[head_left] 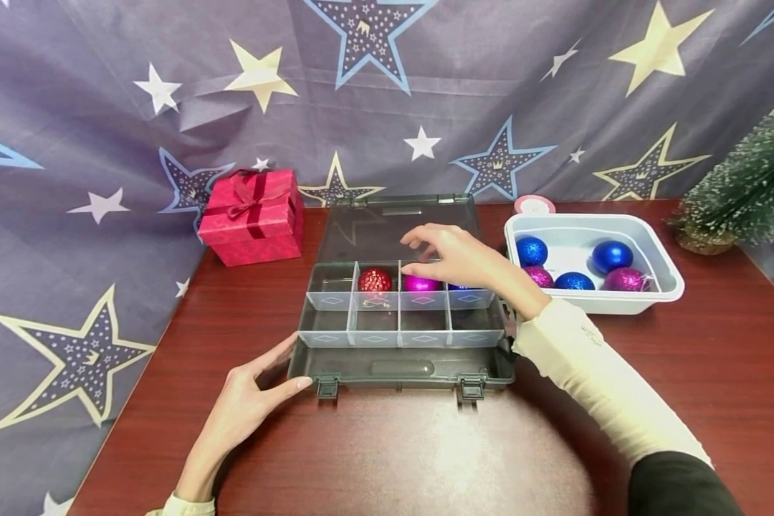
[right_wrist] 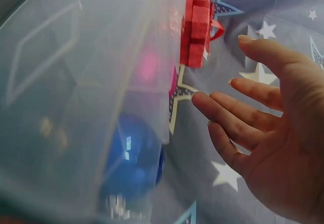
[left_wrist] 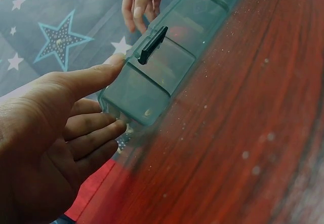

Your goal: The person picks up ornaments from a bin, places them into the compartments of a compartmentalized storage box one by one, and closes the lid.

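Note:
A dark see-through organizer box [head_left: 387, 368] with small compartments lies on the table, its lid [head_left: 368, 236] folded back behind it. In the back row sit a red bauble [head_left: 375, 280], a magenta bauble [head_left: 421, 284] and a blue bauble [right_wrist: 132, 153], the blue one largely covered by my arm in the head view. My right hand [head_left: 456, 256] hovers over that row, fingers loosely spread with nothing in them. At the front left corner, my left hand [head_left: 244, 401] touches the box, thumb along the front edge and relaxed fingers by the side.
On the right stands a white tub [head_left: 669, 281] with several blue and magenta baubles. A pinkish-white roll [head_left: 534, 205] lies behind it, beside a small frosted tree [head_left: 748, 179]. A red gift box [head_left: 251, 222] stands back left, before a star-patterned cloth [head_left: 426, 100].

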Action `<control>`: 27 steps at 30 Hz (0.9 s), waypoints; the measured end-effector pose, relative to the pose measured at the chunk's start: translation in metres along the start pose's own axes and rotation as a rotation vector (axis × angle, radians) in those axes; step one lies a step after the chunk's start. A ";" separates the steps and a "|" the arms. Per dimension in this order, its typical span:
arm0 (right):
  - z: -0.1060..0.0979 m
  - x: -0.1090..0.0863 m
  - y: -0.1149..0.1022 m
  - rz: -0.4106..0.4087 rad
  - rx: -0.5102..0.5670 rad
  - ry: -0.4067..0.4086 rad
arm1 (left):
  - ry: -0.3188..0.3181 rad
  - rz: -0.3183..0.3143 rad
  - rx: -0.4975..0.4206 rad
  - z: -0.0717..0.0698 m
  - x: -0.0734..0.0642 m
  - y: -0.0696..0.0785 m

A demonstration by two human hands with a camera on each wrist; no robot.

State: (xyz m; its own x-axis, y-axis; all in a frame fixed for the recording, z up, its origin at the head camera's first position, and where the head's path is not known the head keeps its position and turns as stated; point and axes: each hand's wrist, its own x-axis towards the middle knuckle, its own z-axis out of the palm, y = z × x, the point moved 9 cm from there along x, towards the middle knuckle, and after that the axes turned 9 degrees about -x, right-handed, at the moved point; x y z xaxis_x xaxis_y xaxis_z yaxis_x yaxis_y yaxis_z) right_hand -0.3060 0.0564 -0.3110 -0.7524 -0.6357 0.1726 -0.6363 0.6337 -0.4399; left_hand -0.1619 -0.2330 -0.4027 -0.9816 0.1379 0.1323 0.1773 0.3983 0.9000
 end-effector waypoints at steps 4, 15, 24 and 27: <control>-0.014 -0.016 0.013 0.040 -0.013 0.034 | -0.002 -0.007 0.005 0.000 0.000 -0.001; -0.056 -0.070 0.071 0.194 0.075 0.163 | -0.003 -0.019 0.024 -0.001 0.000 -0.002; -0.076 -0.113 0.123 0.395 0.042 0.146 | -0.002 -0.027 0.018 -0.001 0.000 -0.004; -0.075 -0.121 0.137 0.432 0.025 0.118 | -0.003 -0.033 0.015 -0.001 0.000 -0.004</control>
State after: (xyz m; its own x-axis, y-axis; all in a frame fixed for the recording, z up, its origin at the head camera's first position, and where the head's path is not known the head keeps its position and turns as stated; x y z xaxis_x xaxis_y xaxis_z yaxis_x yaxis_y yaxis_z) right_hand -0.3147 0.2536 -0.3264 -0.9635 -0.2591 0.0673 -0.2559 0.8183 -0.5146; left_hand -0.1623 -0.2361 -0.4060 -0.9867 0.1273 0.1011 0.1457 0.4160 0.8976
